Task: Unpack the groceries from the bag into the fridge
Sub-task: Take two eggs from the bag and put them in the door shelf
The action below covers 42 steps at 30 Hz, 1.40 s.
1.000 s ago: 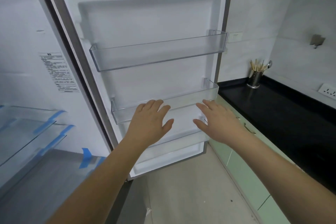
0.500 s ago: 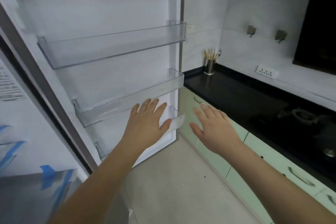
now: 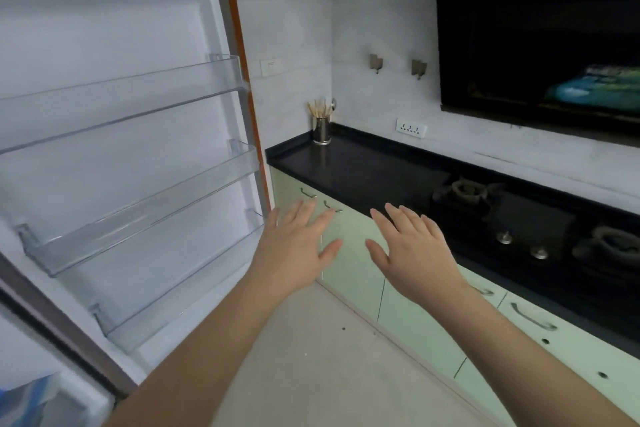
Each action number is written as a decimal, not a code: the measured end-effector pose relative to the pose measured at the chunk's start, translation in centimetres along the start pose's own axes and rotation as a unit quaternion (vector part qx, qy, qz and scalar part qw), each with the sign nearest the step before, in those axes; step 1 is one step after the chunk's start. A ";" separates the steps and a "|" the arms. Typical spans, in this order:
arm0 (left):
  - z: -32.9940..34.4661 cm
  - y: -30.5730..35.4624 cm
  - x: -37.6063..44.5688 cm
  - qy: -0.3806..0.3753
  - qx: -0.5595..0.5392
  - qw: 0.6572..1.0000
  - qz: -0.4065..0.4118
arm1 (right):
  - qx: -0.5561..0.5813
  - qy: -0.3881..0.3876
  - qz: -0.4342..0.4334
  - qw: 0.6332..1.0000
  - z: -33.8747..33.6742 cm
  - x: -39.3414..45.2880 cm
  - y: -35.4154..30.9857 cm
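Note:
The fridge door point(image 3: 114, 45) stands wide open on the left, white inside, with three clear door bins point(image 3: 138, 215) that hold nothing. My left hand point(image 3: 294, 246) is held out flat, fingers spread, just right of the door's edge and empty. My right hand point(image 3: 412, 253) is also flat and spread, empty, in front of the green cabinets. Neither hand touches the door. No grocery bag shows in this view.
A black countertop point(image 3: 363, 170) runs along the right wall over pale green cabinets point(image 3: 353, 270). A metal cup of chopsticks point(image 3: 321, 126) stands in its far corner. A gas hob point(image 3: 485, 204) with knobs lies further right. Light floor point(image 3: 329, 374) stretches below my arms.
My view has swung right, from the fridge interior and door toward the countertop. Both hands have moved right, off the door bins, and now hover in front of the cabinets.

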<state>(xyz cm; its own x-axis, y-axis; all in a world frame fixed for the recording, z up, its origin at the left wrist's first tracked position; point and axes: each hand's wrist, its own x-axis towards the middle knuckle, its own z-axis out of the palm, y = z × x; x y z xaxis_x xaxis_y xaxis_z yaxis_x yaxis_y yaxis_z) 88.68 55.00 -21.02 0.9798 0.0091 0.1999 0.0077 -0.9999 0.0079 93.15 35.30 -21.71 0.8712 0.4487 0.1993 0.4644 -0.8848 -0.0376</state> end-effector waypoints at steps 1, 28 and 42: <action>0.2 1.5 0.2 -0.005 0.001 1.000 0.010 | -0.004 0.005 0.017 1.000 -0.1 -0.9 1.2; 3.5 34.8 7.7 -0.017 -0.032 0.951 0.308 | -0.031 0.047 0.336 0.940 -3.2 -20.3 26.6; 3.6 49.9 10.8 0.015 -0.097 0.870 0.484 | -0.090 0.081 0.507 0.853 -6.0 -27.8 35.2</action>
<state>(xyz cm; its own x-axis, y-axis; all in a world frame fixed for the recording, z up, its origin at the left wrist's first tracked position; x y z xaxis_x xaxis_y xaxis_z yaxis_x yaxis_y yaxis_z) 100.41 5.20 -22.00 0.5026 -0.8332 0.2306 -0.8544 -0.5195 -0.0147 84.33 -9.05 -22.66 0.7704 -0.5694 0.2868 -0.5600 -0.8194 -0.1224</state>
